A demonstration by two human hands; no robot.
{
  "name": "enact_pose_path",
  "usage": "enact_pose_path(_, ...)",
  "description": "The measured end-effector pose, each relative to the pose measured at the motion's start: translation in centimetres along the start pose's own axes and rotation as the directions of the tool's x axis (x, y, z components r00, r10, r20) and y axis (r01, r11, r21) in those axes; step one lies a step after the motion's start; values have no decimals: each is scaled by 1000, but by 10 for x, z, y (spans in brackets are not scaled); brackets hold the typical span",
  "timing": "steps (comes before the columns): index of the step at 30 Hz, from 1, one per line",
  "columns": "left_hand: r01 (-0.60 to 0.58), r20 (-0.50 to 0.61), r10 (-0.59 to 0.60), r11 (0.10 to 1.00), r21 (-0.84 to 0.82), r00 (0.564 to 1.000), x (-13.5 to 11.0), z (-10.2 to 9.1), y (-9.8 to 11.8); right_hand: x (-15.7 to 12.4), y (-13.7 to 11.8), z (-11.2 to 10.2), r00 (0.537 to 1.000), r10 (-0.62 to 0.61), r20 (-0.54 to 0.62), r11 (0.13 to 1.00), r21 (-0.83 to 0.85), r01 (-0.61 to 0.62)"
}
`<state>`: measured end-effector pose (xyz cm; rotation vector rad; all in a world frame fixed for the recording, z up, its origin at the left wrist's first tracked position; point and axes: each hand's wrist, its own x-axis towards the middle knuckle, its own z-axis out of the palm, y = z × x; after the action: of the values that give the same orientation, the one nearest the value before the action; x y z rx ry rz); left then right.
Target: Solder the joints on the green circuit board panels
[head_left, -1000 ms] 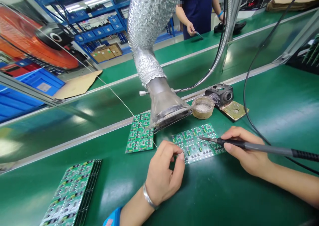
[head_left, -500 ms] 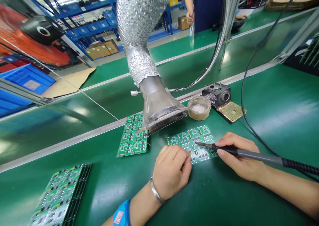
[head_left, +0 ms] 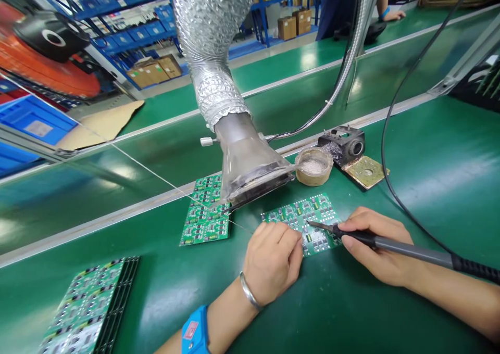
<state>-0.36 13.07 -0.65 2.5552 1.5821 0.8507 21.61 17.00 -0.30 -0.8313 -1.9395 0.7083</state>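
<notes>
A green circuit board (head_left: 320, 208) lies flat on the bench, dotted with small components. My right hand (head_left: 378, 244) is closed around a soldering iron (head_left: 410, 251), whose tip rests on or just over the middle of the board. At the board's near left edge, my left hand (head_left: 273, 255) is curled closed and covers one corner. A thin solder wire (head_left: 156, 175) runs from the upper left into this hand; its fingertips and the wire's end are hidden. A silver bangle and a blue wrist strap (head_left: 195, 329) are on the left wrist.
A fume extractor nozzle (head_left: 253, 161) hangs low beyond the board, over a second board (head_left: 205, 218). Stacked boards (head_left: 86, 307) stand at left. A round tub (head_left: 313, 166) and an iron stand (head_left: 346, 146) sit behind. The iron's cable (head_left: 385, 135) loops at right. Another person's hand (head_left: 394, 15) rests beyond.
The view has shifted slightly. Both hands and the iron keep nearly the same place over the board. The person in the background has moved right.
</notes>
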Motion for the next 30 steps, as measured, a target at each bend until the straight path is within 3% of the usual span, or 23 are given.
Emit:
enact_pose_path(6, -5, -45, 4, 1000, -22, 999, 2, 1, 2, -4, 6, -7, 998, 32, -55, 999, 5, -31)
enact_pose_path(21, -26, -23, 27, 999, 34, 999, 7, 6, 2, -2, 3, -3, 1000, 17, -14, 999, 40, -17)
enact_pose_path(30, -27, -82, 29, 999, 20, 996, 9, 8, 3, -6, 11, -10, 997, 26, -72, 999, 24, -24)
